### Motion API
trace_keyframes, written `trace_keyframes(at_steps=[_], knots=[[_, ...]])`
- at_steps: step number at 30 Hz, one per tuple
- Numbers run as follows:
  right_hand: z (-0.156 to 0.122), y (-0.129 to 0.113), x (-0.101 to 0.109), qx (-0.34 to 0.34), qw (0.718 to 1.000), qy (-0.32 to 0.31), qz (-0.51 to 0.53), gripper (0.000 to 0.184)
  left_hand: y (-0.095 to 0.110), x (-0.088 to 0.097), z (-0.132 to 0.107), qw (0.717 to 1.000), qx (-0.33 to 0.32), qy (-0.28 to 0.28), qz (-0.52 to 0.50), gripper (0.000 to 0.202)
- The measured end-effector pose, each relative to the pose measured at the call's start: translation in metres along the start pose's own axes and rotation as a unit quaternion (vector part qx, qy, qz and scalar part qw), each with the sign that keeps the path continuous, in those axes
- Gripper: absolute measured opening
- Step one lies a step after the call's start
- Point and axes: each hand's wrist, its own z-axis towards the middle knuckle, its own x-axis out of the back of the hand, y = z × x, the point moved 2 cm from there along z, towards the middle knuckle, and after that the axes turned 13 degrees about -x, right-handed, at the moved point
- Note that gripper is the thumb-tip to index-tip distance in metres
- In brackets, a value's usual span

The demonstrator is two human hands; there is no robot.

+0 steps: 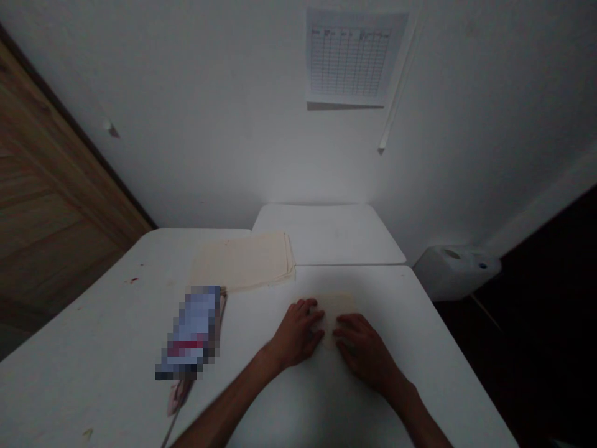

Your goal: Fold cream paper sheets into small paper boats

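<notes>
A small, pale cream sheet (pixel 330 320), thin like paper or cloth, lies flat on the white table (pixel 289 404). My left hand (pixel 296 336) rests at its left side with the fingers spread and slightly bent. From the right, my right hand (pixel 366 348) reaches the sheet's other side, fingers apart, palm down. Both hands seem to touch the sheet with their fingertips, and neither grips anything. Farther back on the left lies a stack of larger cream sheets (pixel 245 261), with uneven edges at its right end.
A blurred-out flat object (pixel 193 330) lies left of my arms, a cord running from it. Behind the table stands a smaller white surface (pixel 331 233). A white plastic container (pixel 454 270) is beyond the right edge. A printed chart (pixel 352 59) hangs on the wall.
</notes>
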Motion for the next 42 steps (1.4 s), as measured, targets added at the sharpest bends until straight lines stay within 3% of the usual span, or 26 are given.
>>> trace_keyframes(at_steps=[4, 21, 35, 42], knots=[[-0.003, -0.006, -0.004, 0.03, 0.999, -0.027, 0.025, 0.024, -0.001, 0.003, 0.005, 1.0, -0.002, -0.002, -0.004, 0.035], [-0.009, -0.003, -0.017, 0.09, 0.995, 0.005, -0.038, 0.024, -0.013, -0.005, 0.001, 0.998, 0.016, 0.044, -0.033, 0.043], [-0.008, -0.004, -0.012, 0.087, 0.993, -0.036, -0.071, 0.028, -0.014, -0.004, 0.003, 0.996, 0.026, 0.074, -0.047, 0.027], [0.008, -0.01, -0.003, 0.088, 0.993, -0.072, -0.039, 0.017, -0.013, -0.002, 0.003, 0.996, 0.039, 0.07, -0.048, 0.013]])
